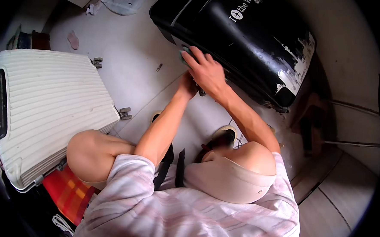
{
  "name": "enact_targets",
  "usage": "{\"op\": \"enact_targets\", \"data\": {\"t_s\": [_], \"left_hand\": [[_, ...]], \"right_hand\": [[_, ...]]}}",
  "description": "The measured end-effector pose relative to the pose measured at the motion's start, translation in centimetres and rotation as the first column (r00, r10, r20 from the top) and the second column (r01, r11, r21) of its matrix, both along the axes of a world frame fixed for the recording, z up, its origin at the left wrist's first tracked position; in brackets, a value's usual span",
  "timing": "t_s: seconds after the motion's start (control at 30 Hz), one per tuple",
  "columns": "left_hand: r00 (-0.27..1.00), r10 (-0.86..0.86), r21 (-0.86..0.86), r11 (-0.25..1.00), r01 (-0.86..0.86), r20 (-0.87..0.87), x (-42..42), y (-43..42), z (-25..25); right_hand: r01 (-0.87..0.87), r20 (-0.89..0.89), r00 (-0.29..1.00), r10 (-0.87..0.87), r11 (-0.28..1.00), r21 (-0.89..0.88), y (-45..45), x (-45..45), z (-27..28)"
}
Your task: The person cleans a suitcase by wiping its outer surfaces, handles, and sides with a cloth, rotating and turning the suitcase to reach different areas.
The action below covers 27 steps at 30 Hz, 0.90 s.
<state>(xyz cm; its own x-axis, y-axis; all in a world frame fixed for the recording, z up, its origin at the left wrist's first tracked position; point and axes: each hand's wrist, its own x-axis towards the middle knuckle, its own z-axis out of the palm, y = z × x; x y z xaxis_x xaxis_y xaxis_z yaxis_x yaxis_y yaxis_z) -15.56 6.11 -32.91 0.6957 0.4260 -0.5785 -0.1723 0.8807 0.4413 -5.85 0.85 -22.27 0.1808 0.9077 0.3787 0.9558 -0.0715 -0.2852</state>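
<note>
Floor point(126, 53): pale, hard. Black case point(246, 38), the largest object, sits on it ahead and to the right, just beyond both hands; whether it stands upright or lies back cannot be told from this angle. Shell glossy and apparently rigid; judged bulky, of unknown weight since the contents are hidden, and slippery on the broad printed face, where bare skin would find little to grip. Best hold is probably the near lower edge or corner rather than the smooth panel; the print looks worn or patchy, so scuffing seems likelier than breakage. White case point(56, 99), ribbed, lies well apart on the left. Right hand point(207, 70): at the black case's near side, fingers bent over a greenish cloth point(184, 57) and apparently gripping it against the shell. Left hand point(188, 85): just below, partly behind the right; its fingers are hidden, so cannot tell whether they are closed on anything. Cloth judged light, soft and unbreakable, easiest held bunched under the fingertips. Small dark part point(202, 92), perhaps a wheel, shows beside the left hand; if so, a stiff but possibly swivelling handhold.
</note>
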Motion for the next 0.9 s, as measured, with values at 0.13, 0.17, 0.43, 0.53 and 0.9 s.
{"op": "enact_targets", "data": {"t_s": [0.13, 0.17, 0.43, 0.53, 0.9], "left_hand": [[0.983, 0.140, -0.197, 0.974, -0.115, 0.117, -0.6, 0.4, -0.2], [0.984, 0.135, -0.203, 0.973, -0.109, 0.118, -0.9, 0.5, -0.3], [0.975, 0.151, -0.388, 0.919, -0.077, 0.165, -1.8, 0.4, -1.1], [0.967, 0.137, -0.331, 0.942, -0.060, 0.215, -2.2, 0.3, -2.4], [1.000, 0.006, -0.198, 0.980, -0.010, -0.016, -0.9, 1.0, -1.8]], "right_hand": [[0.096, 0.107, 0.992, -0.071, 0.963, -0.253, 2.4, -1.5, -5.3], [0.102, 0.109, 0.991, -0.076, 0.961, -0.259, 1.2, -1.4, -5.9], [-0.212, -0.295, 0.950, 0.105, 0.909, -0.358, -10.9, -0.3, -1.3], [-0.136, -0.202, 0.970, 0.134, 0.991, 0.005, -4.9, -0.3, 1.2], [0.042, -0.425, 0.894, -0.139, 0.972, -0.231, -10.5, -1.3, -6.6]]}}
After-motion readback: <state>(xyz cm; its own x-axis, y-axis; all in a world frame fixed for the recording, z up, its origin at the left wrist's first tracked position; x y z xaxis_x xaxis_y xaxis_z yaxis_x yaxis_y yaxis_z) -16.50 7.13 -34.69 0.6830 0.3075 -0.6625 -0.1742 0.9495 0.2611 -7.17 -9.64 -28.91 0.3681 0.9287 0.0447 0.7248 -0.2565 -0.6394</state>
